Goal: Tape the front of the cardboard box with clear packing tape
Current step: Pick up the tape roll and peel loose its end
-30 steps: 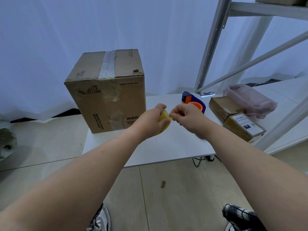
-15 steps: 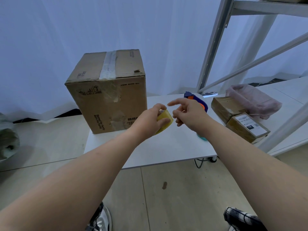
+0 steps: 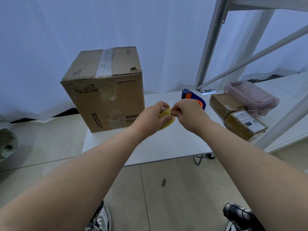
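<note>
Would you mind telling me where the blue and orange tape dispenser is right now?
In the head view, the tape dispenser stands on the white table, right of the cardboard box, just behind the right hand.

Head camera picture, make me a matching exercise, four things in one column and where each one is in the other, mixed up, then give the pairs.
Things:
1. tape roll
2. cardboard box
3. tape dispenser
4. pink bag

Places:
A. on the low platform by the rack, behind two small parcels
B. on the table's back left corner
C. gripped in the left hand
D. on the table, partly hidden behind the right hand

Pairs: 1-C, 2-B, 3-D, 4-A
</note>
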A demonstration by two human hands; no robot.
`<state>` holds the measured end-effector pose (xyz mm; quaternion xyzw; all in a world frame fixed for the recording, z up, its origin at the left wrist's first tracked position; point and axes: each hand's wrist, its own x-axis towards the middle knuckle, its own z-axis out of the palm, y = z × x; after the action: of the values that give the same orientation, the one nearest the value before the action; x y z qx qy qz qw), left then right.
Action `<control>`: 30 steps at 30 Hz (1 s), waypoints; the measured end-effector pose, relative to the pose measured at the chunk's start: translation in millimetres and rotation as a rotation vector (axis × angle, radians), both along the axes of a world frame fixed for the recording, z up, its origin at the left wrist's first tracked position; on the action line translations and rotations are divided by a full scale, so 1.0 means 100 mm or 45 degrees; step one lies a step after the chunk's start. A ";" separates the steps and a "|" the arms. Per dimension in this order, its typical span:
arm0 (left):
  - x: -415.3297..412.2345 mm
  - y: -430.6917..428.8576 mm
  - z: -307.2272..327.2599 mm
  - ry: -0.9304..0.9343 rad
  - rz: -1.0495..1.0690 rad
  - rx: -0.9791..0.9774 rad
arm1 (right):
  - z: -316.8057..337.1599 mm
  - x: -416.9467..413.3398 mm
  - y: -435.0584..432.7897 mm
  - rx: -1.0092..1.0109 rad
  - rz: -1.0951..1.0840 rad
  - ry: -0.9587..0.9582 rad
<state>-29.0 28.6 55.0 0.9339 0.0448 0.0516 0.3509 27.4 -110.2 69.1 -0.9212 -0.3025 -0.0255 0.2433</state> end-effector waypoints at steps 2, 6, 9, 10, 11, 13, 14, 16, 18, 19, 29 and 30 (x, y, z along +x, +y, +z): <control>0.01 0.01 0.01 -0.020 0.007 -0.067 | 0.01 0.02 -0.02 0.136 -0.005 0.120; 0.01 0.03 0.01 -0.050 0.010 -0.115 | 0.03 0.04 -0.07 0.346 -0.013 0.369; 0.01 0.04 -0.01 -0.051 0.026 -0.147 | 0.03 0.02 -0.07 0.486 -0.035 0.440; 0.00 0.04 -0.01 -0.049 0.023 -0.134 | 0.03 0.02 -0.06 0.497 -0.052 0.437; 0.00 0.04 -0.01 -0.051 0.014 -0.119 | 0.04 0.01 -0.05 0.465 -0.066 0.413; -0.01 0.03 -0.01 -0.058 -0.005 -0.089 | 0.05 0.01 -0.02 0.371 -0.088 0.388; -0.02 0.03 -0.01 -0.058 -0.007 -0.066 | 0.05 0.01 -0.02 0.364 -0.106 0.416; -0.02 0.03 -0.02 -0.056 -0.002 -0.004 | 0.06 0.00 0.00 0.433 -0.152 0.542; -0.02 0.03 -0.02 -0.064 0.003 0.034 | 0.07 -0.02 0.00 0.553 -0.185 0.677; -0.02 0.04 -0.02 -0.070 0.002 0.033 | 0.07 -0.03 0.00 0.617 -0.190 0.733; 0.07 0.01 -0.04 0.073 -0.150 -0.094 | -0.02 0.08 -0.06 0.606 -0.172 0.735; 0.11 0.01 -0.06 0.098 -0.151 -0.097 | -0.06 0.11 -0.08 0.535 -0.173 0.713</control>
<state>-18.1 29.5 48.5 0.9222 0.0047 -0.0070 0.3865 38.7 -118.5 63.4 -0.8404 -0.1504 0.1503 0.4986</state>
